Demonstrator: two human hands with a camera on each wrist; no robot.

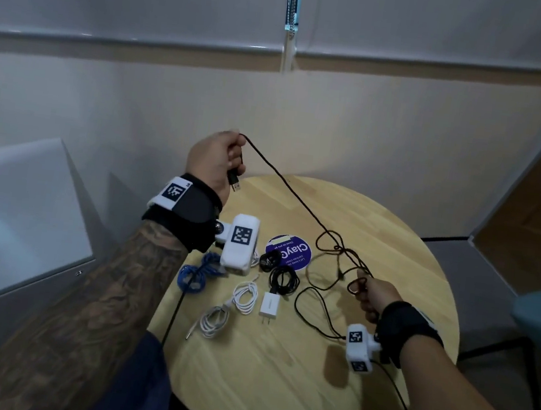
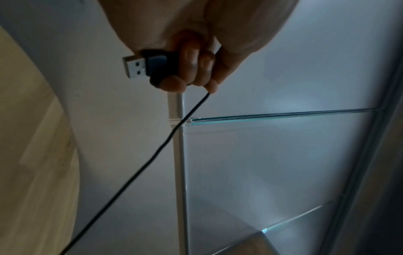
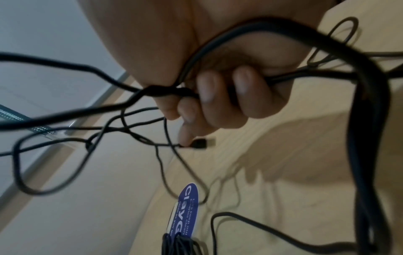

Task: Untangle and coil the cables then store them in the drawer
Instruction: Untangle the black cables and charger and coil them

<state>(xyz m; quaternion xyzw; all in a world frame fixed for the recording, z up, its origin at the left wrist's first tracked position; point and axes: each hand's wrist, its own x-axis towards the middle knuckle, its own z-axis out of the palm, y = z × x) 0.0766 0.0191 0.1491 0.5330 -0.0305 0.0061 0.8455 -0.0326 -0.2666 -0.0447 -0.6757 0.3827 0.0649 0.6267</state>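
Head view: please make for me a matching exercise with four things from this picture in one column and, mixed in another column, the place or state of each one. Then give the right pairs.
Things
1. USB plug
2. blue cable
3. white charger
4. knot of the black cable

Places or states
A. lies coiled at the left edge of the round table
B. hangs in the air between the two hands
C. held up by the left hand
D. lies on the table with its prongs toward the person

Right pairs: 1-C, 2-A, 3-D, 4-B
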